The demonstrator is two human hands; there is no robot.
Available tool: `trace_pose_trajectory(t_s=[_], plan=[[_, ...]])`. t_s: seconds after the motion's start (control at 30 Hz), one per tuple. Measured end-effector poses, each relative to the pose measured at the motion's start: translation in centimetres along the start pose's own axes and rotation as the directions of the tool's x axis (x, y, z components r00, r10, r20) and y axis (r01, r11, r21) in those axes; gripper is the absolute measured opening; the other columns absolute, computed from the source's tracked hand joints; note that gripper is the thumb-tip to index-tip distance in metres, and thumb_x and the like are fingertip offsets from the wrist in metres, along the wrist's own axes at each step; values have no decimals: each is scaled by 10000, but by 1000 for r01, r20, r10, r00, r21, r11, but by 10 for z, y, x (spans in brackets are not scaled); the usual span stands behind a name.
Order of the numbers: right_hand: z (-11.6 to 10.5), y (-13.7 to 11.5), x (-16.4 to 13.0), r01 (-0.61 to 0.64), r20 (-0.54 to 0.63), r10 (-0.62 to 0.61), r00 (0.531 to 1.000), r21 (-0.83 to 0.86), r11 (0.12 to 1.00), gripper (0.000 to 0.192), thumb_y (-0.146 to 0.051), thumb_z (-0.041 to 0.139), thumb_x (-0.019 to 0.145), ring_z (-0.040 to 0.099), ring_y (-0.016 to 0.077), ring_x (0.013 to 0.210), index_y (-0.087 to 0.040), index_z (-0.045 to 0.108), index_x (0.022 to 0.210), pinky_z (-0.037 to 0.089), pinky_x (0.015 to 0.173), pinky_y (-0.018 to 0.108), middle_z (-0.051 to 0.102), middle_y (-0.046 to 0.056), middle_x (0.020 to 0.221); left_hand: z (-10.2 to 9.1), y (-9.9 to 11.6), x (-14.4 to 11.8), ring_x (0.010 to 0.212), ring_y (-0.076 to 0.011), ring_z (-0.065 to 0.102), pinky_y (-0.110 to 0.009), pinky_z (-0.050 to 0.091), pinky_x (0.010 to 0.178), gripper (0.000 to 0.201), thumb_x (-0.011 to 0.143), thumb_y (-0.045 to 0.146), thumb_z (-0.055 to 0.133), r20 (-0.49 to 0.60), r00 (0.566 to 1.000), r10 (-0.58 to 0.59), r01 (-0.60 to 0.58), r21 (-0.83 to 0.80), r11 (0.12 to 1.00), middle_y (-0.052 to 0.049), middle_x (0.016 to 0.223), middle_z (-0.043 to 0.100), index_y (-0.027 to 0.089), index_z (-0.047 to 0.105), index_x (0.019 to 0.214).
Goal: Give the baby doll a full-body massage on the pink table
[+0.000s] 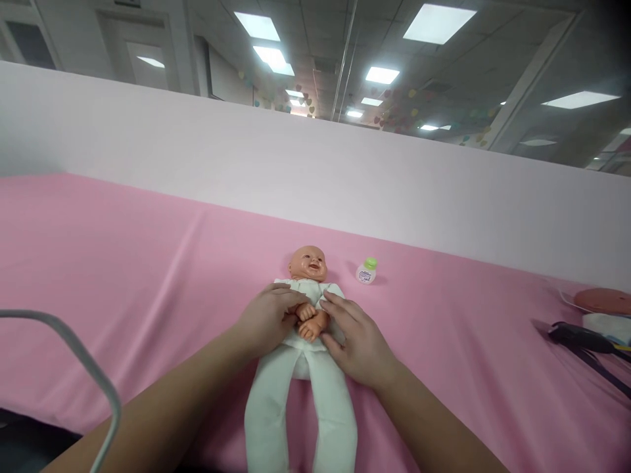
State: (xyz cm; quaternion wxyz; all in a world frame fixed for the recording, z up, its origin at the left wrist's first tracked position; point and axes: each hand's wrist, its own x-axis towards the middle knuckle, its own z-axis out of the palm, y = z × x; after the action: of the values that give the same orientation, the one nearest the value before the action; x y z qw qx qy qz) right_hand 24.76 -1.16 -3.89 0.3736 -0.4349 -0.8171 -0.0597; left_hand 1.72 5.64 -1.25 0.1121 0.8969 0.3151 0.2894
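Both hands, left hand [269, 316] and right hand [357, 341], rest flat and unclenched on the doll [302, 341], gripping nothing, with loads of bare pink sheet [148, 276] around and a small bottle [367, 270] nearby.

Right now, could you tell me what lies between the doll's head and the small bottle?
Nothing: in the head view, only bare pink cloth separates the doll's head from the small bottle.

Doll [305, 328] lies centred on surface [123, 263]; bottle [367, 270] stands just right of its head; wall [197, 151] rises behind.
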Motion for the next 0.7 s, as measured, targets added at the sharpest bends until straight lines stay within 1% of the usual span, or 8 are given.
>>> trace_pose_trajectory(t_s=[0.2, 0.3, 0.37, 0.43, 0.5, 0.6, 0.63, 0.7], plan=[[6, 3, 3, -68, -3, 68, 998, -89, 994, 457, -102, 564, 883, 618, 313, 1241, -154, 653, 1328, 535, 1088, 544, 691, 142, 1327, 1, -8, 1, 1199, -278, 661, -400, 496, 1045, 388, 889, 231, 601, -93, 969, -230, 221, -98, 970, -61, 1325, 726, 253, 709, 1261], [4, 6, 5, -157, -40, 156, 987, -30, 987, 373, -147, 589, 893, 630, 312, 1207, -194, 678, 1252, 514, 1093, 565, 724, 111, 1248, 0, -15, 1, 1083, -269, 698, -394, 528, 988, 334, 878, 235, 600, -134, 923, -360, 318, -260, 912, -39, 1191, 765, 270, 719, 1189], [3, 16, 4, -298, -111, 311, 944, 117, 947, 356, -235, 621, 905, 643, 308, 1204, -220, 649, 1260, 527, 1074, 568, 715, 107, 1269, 2, -26, 2, 1057, -275, 705, -393, 544, 961, 238, 887, 281, 623, -201, 852, -483, 360, -445, 820, -49, 1098, 768, 254, 716, 1105], [2, 33, 2, -441, -189, 524, 831, 352, 826, 390, -348, 632, 920, 667, 292, 1190, -232, 597, 1291, 574, 1017, 536, 702, 112, 1296, 5, -41, 5, 1080, -282, 704, -391, 564, 935, 205, 903, 331, 647, -240, 727, -643, 357, -668, 653, -72, 1089, 750, 238, 692, 1080], [0, 53, -1, -506, -199, 722, 663, 592, 627, 431, -433, 644, 914, 696, 273, 1150, -238, 561, 1288, 617, 952, 493, 707, 104, 1274, 6, -57, 10, 1085, -283, 708, -389, 595, 879, 211, 896, 320, 683, -176, 525, -833, 326, -863, 387, -83, 1102, 723, 244, 657, 1091], [-2, 80, -5, -506, -13, 911, 413, 828, 242, 434, -424, 707, 861, 747, 255, 1014, -245, 571, 1232, 648, 892, 480, 737, 75, 1152, 6, -75, 16, 967, -286, 738, -401, 633, 756, 157, 908, 240, 653, 35, 244, -969, 270, -962, 34, -95, 999, 693, 226, 596, 1053], [-2, 87, -7, -489, 68, 934, 352, 864, 121, 414, -385, 723, 844, 756, 253, 979, -238, 586, 1206, 652, 888, 480, 744, 73, 1113, 5, -80, 17, 918, -279, 743, -401, 640, 730, 125, 921, 218, 619, 74, 203, -976, 258, -966, -20, -97, 964, 685, 215, 579, 1038], [-3, 96, -10, -452, 197, 943, 268, 890, -58, 344, -297, 731, 823, 763, 252, 959, -215, 620, 1137, 654, 898, 474, 750, 81, 1057, 5, -85, 17, 839, -249, 744, -392, 648, 710, 83, 943, 187, 559, 101, 197, -975, 242, -969, -52, -99, 937, 680, 199, 556, 1025]])
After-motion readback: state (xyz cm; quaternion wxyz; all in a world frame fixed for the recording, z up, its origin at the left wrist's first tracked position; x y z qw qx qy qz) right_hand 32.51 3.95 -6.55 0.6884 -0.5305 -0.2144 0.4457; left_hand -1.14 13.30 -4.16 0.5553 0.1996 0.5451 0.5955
